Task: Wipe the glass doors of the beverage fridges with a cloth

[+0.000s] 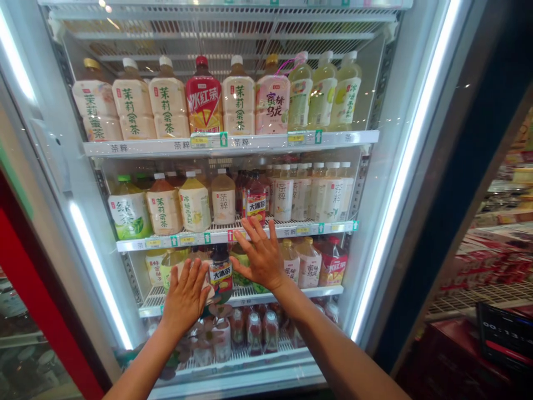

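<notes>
My left hand is held up palm forward, fingers stretched, in front of the third shelf of a drinks cooler. Higher and further right is my right hand, its fingers spread wide over the second shelf's front edge. Neither hand holds anything. Faint reflections suggest glass ahead of them, but I cannot tell whether they touch it. Between the hands shows a dark-capped tea bottle. Just above my right fingertips stands a red-labelled tea bottle. Pink-labelled bottles are right of my right wrist.
Bottles of tea, among them one with a red label, line the top shelf. Bright light strips run up both sides of the cooler. At far right are shelves of packaged goods and a dark screen with a timer.
</notes>
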Motion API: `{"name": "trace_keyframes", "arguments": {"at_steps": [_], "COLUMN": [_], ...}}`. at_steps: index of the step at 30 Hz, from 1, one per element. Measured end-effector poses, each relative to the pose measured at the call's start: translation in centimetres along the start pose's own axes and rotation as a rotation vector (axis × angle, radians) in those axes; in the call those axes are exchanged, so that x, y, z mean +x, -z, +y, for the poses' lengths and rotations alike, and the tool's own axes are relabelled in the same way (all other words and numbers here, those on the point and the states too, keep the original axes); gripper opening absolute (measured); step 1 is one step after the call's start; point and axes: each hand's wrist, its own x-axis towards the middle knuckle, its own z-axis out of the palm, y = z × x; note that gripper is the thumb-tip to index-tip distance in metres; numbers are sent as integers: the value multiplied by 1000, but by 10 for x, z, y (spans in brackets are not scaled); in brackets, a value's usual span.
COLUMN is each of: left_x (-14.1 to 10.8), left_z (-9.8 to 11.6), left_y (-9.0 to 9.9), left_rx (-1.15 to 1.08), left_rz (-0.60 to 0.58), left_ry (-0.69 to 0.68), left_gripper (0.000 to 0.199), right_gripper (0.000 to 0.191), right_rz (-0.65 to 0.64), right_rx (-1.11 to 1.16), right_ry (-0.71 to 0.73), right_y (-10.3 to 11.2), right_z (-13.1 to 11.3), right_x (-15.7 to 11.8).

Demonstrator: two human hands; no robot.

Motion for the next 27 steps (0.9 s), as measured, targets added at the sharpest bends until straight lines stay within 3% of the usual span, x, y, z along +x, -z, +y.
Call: {"name": "trace_keyframes", "arguments": {"at_steps": [2, 6, 8, 10, 15, 18, 21, 27], "left_x": [22, 104, 124, 115, 31, 6, 17, 90], "left_z": [-7, -27, -28, -22, 2, 6, 0, -14], "left_y": [3, 11, 12, 10, -2, -6, -2, 19], "left_rx": [20, 50, 43, 33, 27, 29, 24, -5], "left_rz": [18, 102, 115, 101, -1, -35, -58, -45], "left_ry": [-3, 21, 29, 25, -73, -55, -92, -72], "left_gripper": [73, 75, 76, 76, 72, 74, 77, 80], "right_gripper": [63, 63, 63, 63, 64, 66, 70, 74], "right_rz": [7, 4, -3, -1, 1, -13, -33, -56], "right_rx": [2, -10, -11, -8, -9, -12, -7, 39], "right_ry": [2, -1, -2, -3, -9, 4, 1, -19], "right_y": [0, 1, 0, -1, -2, -1, -2, 0], "right_z": [0, 0, 0, 0, 0, 0, 2, 0], "right_x": [1, 1, 0, 0, -1, -1, -3, -3]}}
